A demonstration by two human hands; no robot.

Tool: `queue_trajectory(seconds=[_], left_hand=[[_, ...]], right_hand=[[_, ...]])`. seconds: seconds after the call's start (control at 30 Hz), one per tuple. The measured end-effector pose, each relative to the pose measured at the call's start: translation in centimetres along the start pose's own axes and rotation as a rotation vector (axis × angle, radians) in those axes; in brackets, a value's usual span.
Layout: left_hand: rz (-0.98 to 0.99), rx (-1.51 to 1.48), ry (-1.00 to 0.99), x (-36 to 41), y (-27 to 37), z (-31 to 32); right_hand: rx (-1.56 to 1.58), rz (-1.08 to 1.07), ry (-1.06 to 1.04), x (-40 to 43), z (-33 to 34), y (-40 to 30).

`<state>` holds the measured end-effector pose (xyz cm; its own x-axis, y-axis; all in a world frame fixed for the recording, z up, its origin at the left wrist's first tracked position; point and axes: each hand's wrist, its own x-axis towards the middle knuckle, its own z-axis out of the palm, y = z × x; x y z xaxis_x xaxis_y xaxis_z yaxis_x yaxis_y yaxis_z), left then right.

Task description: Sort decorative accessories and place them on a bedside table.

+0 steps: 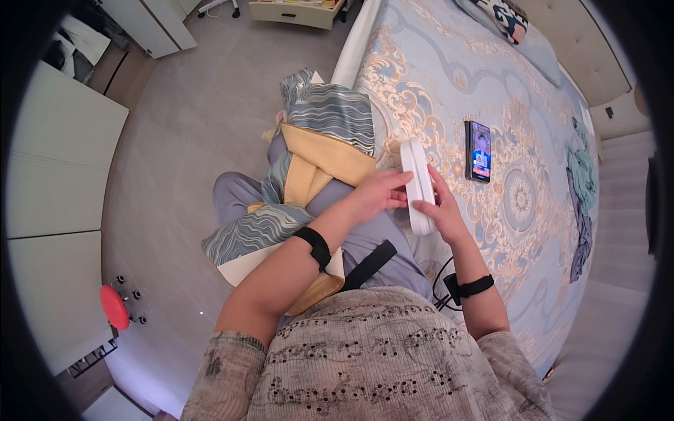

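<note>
A white, oblong case [419, 192] with a seam along its length is held upright on edge over my lap, beside the bed. My left hand [383, 192] touches its left side with thumb and fingers. My right hand [445, 208] grips its right side, thumb across the near face. Across my legs lies a folded fabric piece [331, 113], blue-grey with wavy lines, with yellow fabric parts [334, 155] crossing over it. A black strap [370, 264] rests on my thigh near my waist.
A smartphone [478, 151] with a lit screen lies on the patterned bedspread [518, 252] to the right. Crumpled green cloth [582, 176] is at the bed's far side. A red stool [114, 307] and cabinets [60, 158] stand left. Black cables [445, 300] lie near my right forearm.
</note>
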<state>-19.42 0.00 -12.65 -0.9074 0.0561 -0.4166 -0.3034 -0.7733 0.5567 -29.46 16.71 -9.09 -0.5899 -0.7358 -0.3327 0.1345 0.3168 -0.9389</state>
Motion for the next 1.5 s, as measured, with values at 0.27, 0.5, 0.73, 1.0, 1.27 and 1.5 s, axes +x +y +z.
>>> queue_trajectory(seconds=[0.27,0.5,0.73,1.0,1.27,1.5], left_hand=[[0.114,-0.366,-0.073,-1.6,-1.8,2.2],[0.313,-0.523,-0.159,-3.0,-2.0,3.0],[0.393,-0.488,-0.102,-3.6,-2.1,1.8],[0.441,-0.425,-0.051,-4.8,-2.2,0.7],[0.519,-0.388,0.039,-5.9,-0.5,-0.5],[0.519,-0.443,0.002,-7.0,-0.7,-2.6]], right_hand=[[-0.376,-0.109,0.143,1.4,4.6,-3.5],[-0.665,-0.215,0.188,0.4,6.8,-4.7],[-0.645,-0.390,0.181,1.2,8.9,-3.7],[-0.735,-0.437,0.121,1.2,10.6,-4.1],[-0.220,-0.249,0.105,2.3,10.2,-3.5],[0.206,0.381,-0.179,0.8,8.4,-3.9]])
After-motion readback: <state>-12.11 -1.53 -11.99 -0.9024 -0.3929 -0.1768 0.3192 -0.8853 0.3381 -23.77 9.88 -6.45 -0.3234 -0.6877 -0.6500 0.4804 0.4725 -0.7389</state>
